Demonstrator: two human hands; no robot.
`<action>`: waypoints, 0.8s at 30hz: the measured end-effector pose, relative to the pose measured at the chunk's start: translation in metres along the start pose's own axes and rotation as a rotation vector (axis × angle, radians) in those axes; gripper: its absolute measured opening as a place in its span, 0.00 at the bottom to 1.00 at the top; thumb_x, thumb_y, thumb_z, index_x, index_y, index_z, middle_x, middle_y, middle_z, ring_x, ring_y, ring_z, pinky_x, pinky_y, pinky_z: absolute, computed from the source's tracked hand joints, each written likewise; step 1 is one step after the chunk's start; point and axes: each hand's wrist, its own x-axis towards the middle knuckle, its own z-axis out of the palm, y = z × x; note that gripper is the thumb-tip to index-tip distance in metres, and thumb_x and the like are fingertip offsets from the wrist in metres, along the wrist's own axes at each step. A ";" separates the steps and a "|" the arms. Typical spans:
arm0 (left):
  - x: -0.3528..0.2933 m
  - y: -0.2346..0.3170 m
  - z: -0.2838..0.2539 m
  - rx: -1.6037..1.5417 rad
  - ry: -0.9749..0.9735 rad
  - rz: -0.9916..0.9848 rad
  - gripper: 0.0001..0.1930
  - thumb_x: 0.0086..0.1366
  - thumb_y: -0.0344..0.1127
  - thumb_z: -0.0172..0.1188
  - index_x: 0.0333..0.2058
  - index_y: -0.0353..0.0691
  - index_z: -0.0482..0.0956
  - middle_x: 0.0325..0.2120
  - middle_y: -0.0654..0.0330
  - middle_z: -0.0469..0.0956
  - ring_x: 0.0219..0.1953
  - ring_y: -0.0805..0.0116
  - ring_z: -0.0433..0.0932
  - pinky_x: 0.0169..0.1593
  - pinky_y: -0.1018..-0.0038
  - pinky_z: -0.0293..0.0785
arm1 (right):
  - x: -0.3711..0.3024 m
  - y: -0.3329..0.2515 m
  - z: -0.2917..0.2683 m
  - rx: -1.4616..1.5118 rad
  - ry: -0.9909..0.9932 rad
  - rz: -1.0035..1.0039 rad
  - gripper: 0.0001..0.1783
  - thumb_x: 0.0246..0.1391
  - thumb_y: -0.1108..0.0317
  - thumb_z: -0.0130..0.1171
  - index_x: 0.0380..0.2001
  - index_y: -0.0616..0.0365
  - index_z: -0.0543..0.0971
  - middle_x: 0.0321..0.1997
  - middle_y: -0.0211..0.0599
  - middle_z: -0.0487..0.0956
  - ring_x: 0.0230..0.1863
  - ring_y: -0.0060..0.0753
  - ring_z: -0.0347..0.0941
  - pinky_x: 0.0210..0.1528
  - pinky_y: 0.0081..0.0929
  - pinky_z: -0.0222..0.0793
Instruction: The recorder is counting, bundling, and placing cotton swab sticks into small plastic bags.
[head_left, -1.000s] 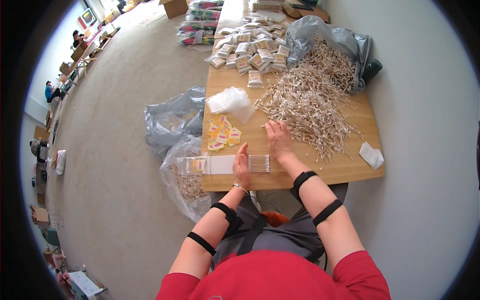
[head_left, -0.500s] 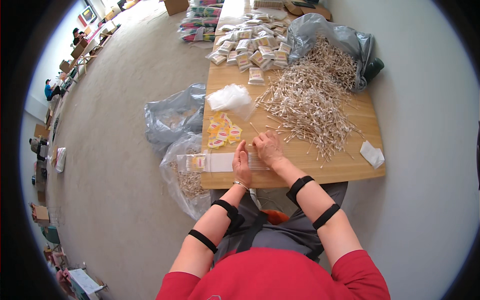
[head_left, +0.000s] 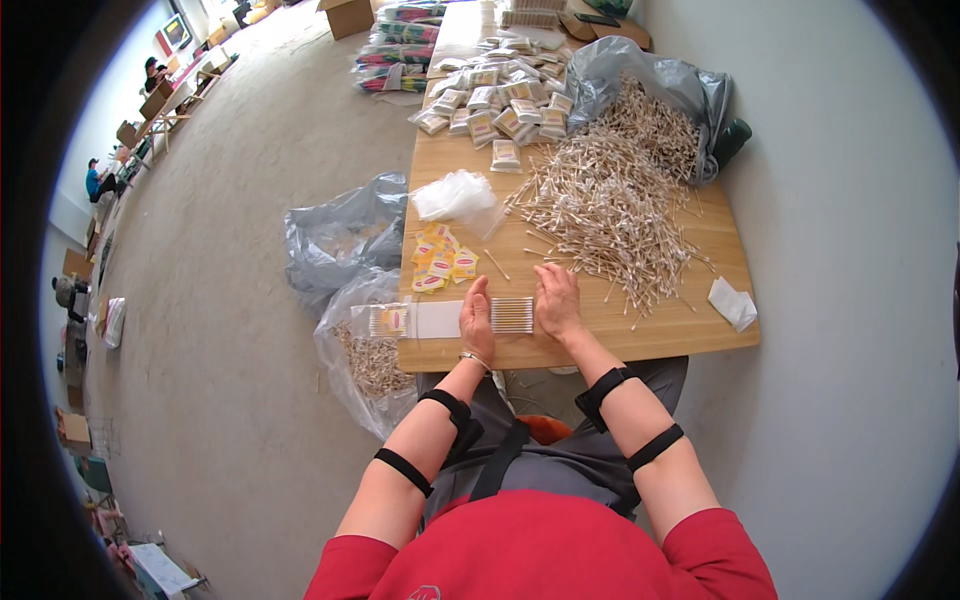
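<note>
A flat row of cotton swabs (head_left: 512,315) lies between my hands near the table's front edge. My left hand (head_left: 477,318) stands on its edge at the row's left end, fingers stretched out. On the row's other side my right hand (head_left: 558,302) rests on the tabletop, fingers extended and holding nothing visible. A white strip (head_left: 440,320) reaches left from under my left hand. Beyond it, a clear bag of swabs with a yellow label (head_left: 390,321) overhangs the table's left edge. One loose swab (head_left: 497,265) lies just beyond my hands.
A large heap of swabs (head_left: 610,205) spills from a grey plastic bag (head_left: 640,65). Yellow cards (head_left: 440,262), clear bags (head_left: 458,195) and filled packets (head_left: 505,105) lie along the left side. A white paper piece (head_left: 733,304) is at right. Plastic sacks (head_left: 345,240) stand beside the table.
My right hand has moved right, off the row of swabs, and its fingers have straightened. More of the row now shows. My left hand stays nearly in place.
</note>
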 end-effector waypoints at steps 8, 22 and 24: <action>-0.002 0.003 -0.002 -0.007 -0.005 -0.029 0.25 0.70 0.46 0.40 0.58 0.31 0.60 0.59 0.52 0.60 0.62 0.66 0.57 0.64 0.73 0.51 | -0.030 -0.031 0.017 0.727 0.025 0.223 0.25 0.56 0.70 0.42 0.57 0.66 0.60 0.61 0.52 0.61 0.64 0.47 0.54 0.66 0.34 0.45; 0.001 -0.001 -0.002 0.033 -0.024 -0.039 0.25 0.71 0.45 0.39 0.57 0.29 0.60 0.58 0.51 0.60 0.62 0.64 0.56 0.64 0.71 0.50 | -0.049 -0.027 -0.006 -0.271 -0.416 -0.198 0.49 0.54 0.42 0.47 0.62 0.72 0.46 0.68 0.58 0.43 0.71 0.51 0.33 0.69 0.43 0.30; 0.001 0.000 -0.004 0.031 -0.029 -0.052 0.24 0.71 0.44 0.39 0.57 0.30 0.60 0.58 0.52 0.61 0.62 0.64 0.57 0.64 0.71 0.51 | -0.048 -0.029 -0.007 -0.291 -0.462 -0.171 0.52 0.51 0.39 0.47 0.62 0.72 0.46 0.68 0.58 0.42 0.71 0.51 0.33 0.70 0.42 0.30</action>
